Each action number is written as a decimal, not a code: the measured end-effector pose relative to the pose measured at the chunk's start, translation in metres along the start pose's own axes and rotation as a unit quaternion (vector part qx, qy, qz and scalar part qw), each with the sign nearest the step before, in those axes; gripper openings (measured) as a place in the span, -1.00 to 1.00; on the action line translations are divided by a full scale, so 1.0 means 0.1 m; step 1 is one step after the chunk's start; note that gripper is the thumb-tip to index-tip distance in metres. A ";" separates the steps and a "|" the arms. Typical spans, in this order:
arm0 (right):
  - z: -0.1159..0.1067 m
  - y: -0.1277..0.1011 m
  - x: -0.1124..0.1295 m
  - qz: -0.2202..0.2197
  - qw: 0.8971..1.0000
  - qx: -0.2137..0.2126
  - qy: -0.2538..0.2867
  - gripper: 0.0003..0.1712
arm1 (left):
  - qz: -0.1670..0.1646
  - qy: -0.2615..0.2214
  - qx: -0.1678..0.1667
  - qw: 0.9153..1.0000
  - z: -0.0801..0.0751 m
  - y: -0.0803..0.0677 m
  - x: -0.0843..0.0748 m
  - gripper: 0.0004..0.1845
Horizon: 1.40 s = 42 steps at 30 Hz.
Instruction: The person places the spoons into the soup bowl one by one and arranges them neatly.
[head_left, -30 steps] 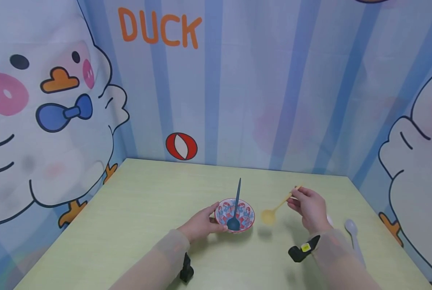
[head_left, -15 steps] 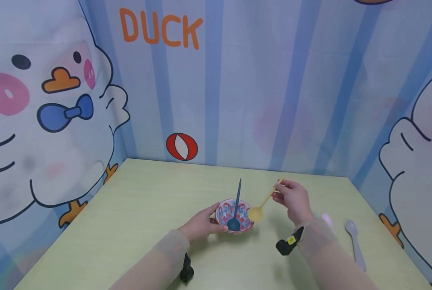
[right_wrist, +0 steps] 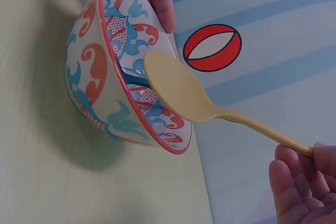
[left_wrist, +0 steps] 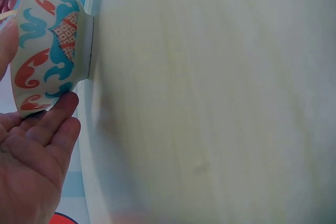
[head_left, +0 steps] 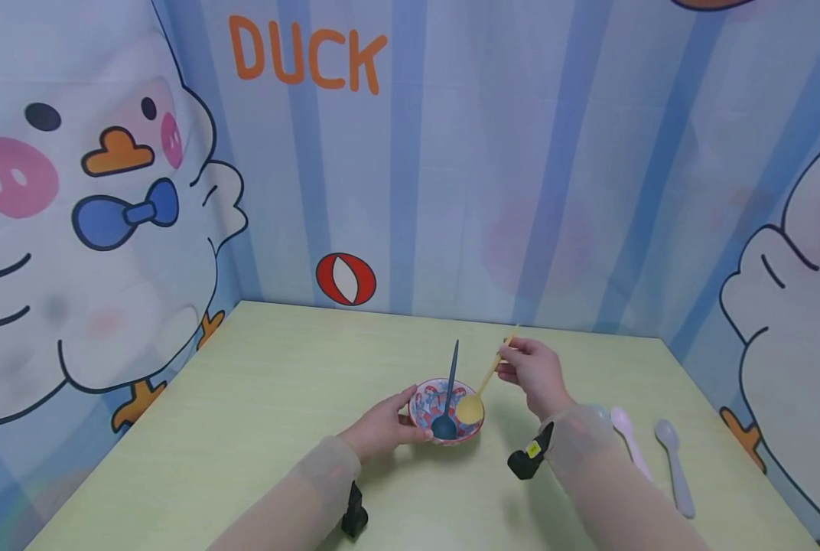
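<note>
The right hand (head_left: 535,372) pinches the thin handle of a yellow plastic spoon (head_left: 476,392) between thumb and fingertips, handle slanting up and away, its round head lowered over the right rim of a small ceramic bowl patterned in red, white and teal (head_left: 424,400). The right wrist view shows the spoon's head (right_wrist: 176,88) at the bowl's mouth; whether it touches the inside cannot be told. The left hand (head_left: 384,425) cups the bowl's left side, fingers lying loosely along the outer wall (left_wrist: 50,61) and thumb near the rim. Inside the bowl stands a dark blue plastic spoon (head_left: 447,398), head down, handle leaning over the far rim. The bowl sits on the pale green tabletop (head_left: 258,383), about midway between its left and right edges and nearer the front edge. Toward the right edge lie a pale pink plastic spoon (head_left: 629,438) and a pale lilac plastic spoon (head_left: 673,462), side by side, apart from each other.
</note>
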State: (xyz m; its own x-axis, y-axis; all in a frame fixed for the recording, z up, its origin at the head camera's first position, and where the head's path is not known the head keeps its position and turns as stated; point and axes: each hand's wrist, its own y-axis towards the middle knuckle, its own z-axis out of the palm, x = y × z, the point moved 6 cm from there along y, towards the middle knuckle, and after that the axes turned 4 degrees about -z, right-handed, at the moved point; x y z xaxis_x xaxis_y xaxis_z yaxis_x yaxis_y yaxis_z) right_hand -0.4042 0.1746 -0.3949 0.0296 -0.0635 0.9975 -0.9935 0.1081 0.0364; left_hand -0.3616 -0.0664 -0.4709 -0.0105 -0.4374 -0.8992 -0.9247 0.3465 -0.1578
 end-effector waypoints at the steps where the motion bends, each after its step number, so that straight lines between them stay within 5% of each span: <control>1: 0.01 0.01 -0.01 0.000 1.000 0.000 -0.003 -0.62 | 0.000 0.002 0.000 1.000 0.00 0.00 0.00 -0.01; 42: 0.55 0.10 -0.23 -0.001 0.992 0.060 -0.110 -0.59 | -0.002 0.020 0.003 1.000 -0.02 0.00 -0.02 0.01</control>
State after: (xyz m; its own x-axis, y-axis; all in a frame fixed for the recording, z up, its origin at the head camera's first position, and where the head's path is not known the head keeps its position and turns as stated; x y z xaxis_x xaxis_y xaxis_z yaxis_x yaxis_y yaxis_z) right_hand -0.4204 0.1228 -0.4205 0.0201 -0.2796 0.9599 -0.9998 -0.0095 0.0181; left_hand -0.3625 -0.0670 -0.4686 -0.0213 -0.4710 -0.8819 -0.9225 0.3493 -0.1642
